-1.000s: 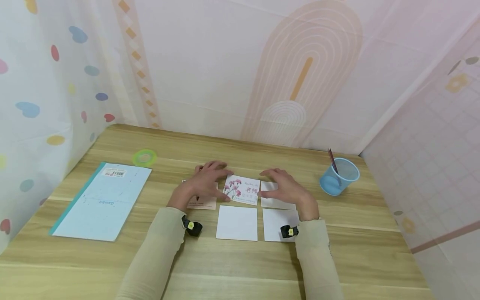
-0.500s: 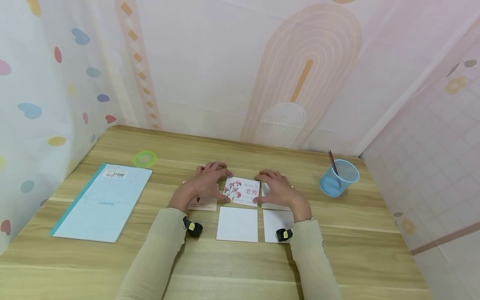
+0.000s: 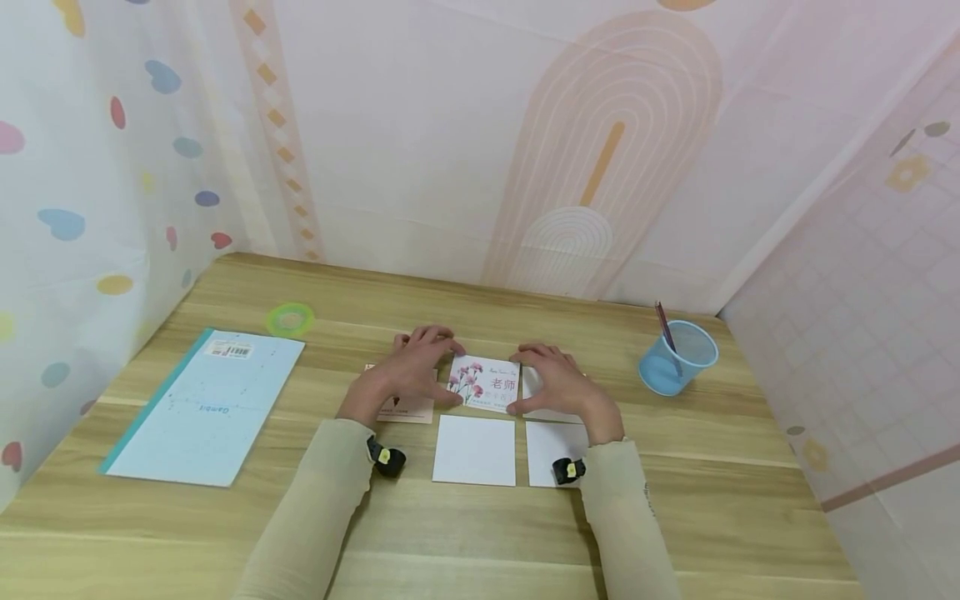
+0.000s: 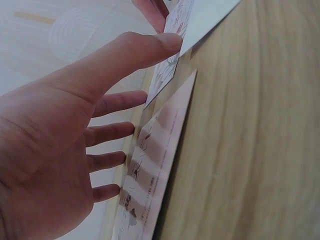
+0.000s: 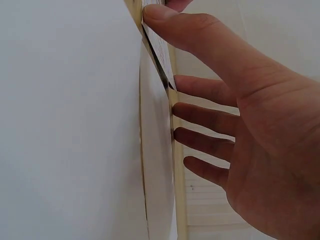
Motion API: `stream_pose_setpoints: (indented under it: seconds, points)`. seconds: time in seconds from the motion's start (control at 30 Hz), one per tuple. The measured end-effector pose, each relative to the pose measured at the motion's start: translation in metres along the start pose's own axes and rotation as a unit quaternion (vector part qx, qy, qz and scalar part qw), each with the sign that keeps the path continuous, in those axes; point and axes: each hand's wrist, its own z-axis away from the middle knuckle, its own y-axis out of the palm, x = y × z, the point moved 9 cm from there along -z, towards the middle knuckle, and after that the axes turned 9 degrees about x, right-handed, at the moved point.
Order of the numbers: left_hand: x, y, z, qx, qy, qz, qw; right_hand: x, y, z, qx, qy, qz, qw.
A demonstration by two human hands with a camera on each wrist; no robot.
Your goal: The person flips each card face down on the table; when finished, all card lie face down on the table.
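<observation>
A square card with pink flowers and Chinese lettering point(image 3: 482, 383) is in the top middle of a grid of cards. My left hand point(image 3: 408, 367) holds its left corners between thumb and index finger, the other fingers spread over a pinkish printed card point(image 3: 408, 408). At its right corners my right hand point(image 3: 558, 383) grips it the same way, above a plain white card point(image 3: 536, 382). In the right wrist view a dark gap shows under the flower card's edge point(image 5: 162, 55). Nearer me lie two more blank white cards, a middle one point(image 3: 474, 450) and a right one point(image 3: 543, 454).
To the left lies a light blue notebook point(image 3: 206, 408) with a teal spine. A green tape roll point(image 3: 291, 319) is behind it. On the right stands a blue mesh pen cup point(image 3: 667, 367) holding pencils point(image 3: 664, 325). Patterned curtains point(image 3: 420, 150) border the wooden table.
My right hand has moved left and taken hold of the flower card's right corners. The card has turned slightly straighter. My left hand has stayed almost still.
</observation>
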Motion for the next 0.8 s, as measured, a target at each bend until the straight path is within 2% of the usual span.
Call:
stream_pose_setpoints:
  seconds: [0.37,0.67,0.8]
  points:
    - [-0.0005,-0.0010,0.0013,0.007,0.009,-0.001,0.9999,-0.0013,-0.0038,-0.0009,-0.024,0.000,-0.024,0.9994]
    - [-0.0019,-0.0040,0.0014,0.006,0.026,-0.005,0.9996,-0.0050,-0.0020,-0.0015,-0.021,-0.006,-0.024,0.9995]
    - [-0.0045,-0.0078,0.0018,0.002,0.033,0.010,0.9994,-0.0043,-0.0031,0.0006,-0.015,-0.014,-0.039,0.9990]
